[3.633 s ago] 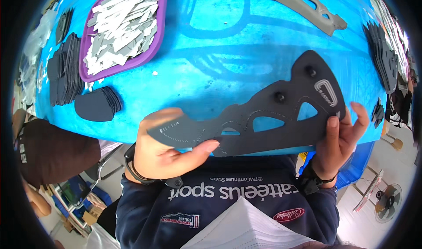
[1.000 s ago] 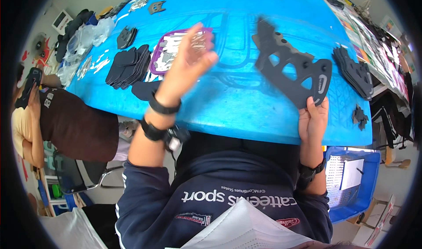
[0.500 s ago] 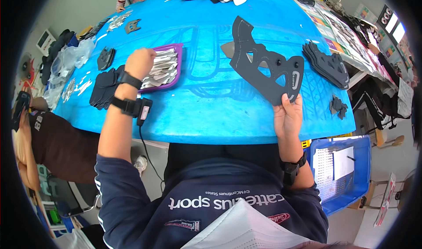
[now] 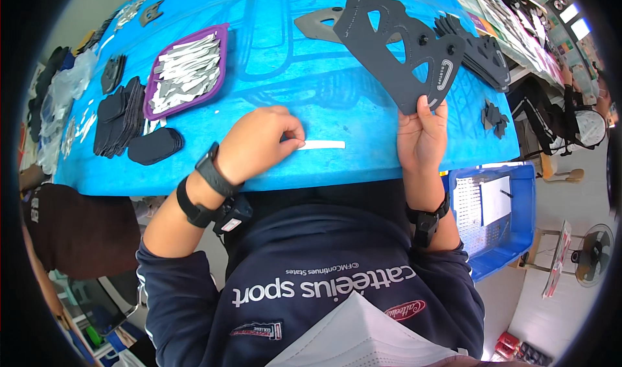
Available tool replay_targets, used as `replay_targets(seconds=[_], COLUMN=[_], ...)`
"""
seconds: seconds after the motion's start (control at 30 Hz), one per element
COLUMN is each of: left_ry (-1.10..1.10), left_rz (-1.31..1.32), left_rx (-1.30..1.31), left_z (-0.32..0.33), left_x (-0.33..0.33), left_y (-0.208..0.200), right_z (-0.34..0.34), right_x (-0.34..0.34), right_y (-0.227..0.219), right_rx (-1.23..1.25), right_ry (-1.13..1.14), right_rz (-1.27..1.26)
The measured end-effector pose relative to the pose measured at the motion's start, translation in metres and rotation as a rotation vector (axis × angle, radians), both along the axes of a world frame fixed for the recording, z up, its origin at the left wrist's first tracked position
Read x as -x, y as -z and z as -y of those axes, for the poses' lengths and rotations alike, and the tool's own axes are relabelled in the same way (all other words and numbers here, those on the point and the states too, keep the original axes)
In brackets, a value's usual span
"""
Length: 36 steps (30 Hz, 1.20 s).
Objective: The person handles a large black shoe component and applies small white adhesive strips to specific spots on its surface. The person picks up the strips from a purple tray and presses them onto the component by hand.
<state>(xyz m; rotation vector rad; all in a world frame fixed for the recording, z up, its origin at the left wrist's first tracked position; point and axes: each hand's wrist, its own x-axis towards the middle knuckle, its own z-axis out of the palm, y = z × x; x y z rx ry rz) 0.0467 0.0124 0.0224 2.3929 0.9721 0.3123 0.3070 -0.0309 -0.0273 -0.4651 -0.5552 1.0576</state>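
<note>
Between thumb and fingers my left hand (image 4: 262,140) pinches one end of a narrow white strip (image 4: 329,144), just above the blue table near its front edge. My right hand (image 4: 422,137) grips the lower end of a dark grey cut-out panel (image 4: 389,62), shaped like a shoe upper. Triangular openings, stitch lines and two black round knobs mark this panel, which is held up at a tilt. A lighter grey part (image 4: 317,26) shows behind it; whether they are joined I cannot tell. Beyond my left hand stands a purple tray (image 4: 223,65) heaped with similar white strips.
Black fabric pieces (image 4: 120,120) lie stacked left of the tray, with an oval black stack (image 4: 155,146) closer to me. More grey panels (image 4: 476,56) are piled at right, near small dark scraps (image 4: 494,119). A blue crate (image 4: 523,218) stands below the table's right side.
My left hand has come from the purple tray toward me and to the right, now with a white strip. My right hand still holds the panel, which appears higher in view.
</note>
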Motion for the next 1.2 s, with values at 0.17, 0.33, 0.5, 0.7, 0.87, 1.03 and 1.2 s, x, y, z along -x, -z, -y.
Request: replay_targets(seconds=[0.17, 0.33, 0.5, 0.7, 0.87, 1.03, 1.2], left_ry=[0.021, 0.147, 0.312, 0.201, -0.317, -0.422, -0.309], left_rz=[0.130, 0.191, -0.049, 0.427, 0.760, 0.373, 0.134], left_rx=[-0.274, -0.129, 0.282, 0.439, 0.668, 0.149, -0.323], left_z=[0.025, 0.007, -0.026, -0.014, 0.010, 0.038, 0.052], left_x=[-0.005, -0.017, -0.033, -0.029, -0.014, -0.007, -0.005], left_y=[0.013, 0.021, 0.010, -0.010, -0.008, 0.013, 0.017], right_z=[0.000, 0.000, -0.001, 0.000, 0.003, 0.003, 0.003], right_x=[0.000, 0.001, 0.004, 0.002, 0.000, -0.001, 0.000], right_y=[0.000, 0.001, 0.000, -0.004, -0.008, -0.008, -0.009], right_rx=[0.002, 0.001, -0.022, 0.032, 0.017, 0.014, 0.006], right_ry=[-0.004, 0.001, 0.017, 0.011, -0.034, -0.033, -0.040], right_rz=[0.000, 0.008, 0.066, -0.019, -0.044, -0.054, -0.041])
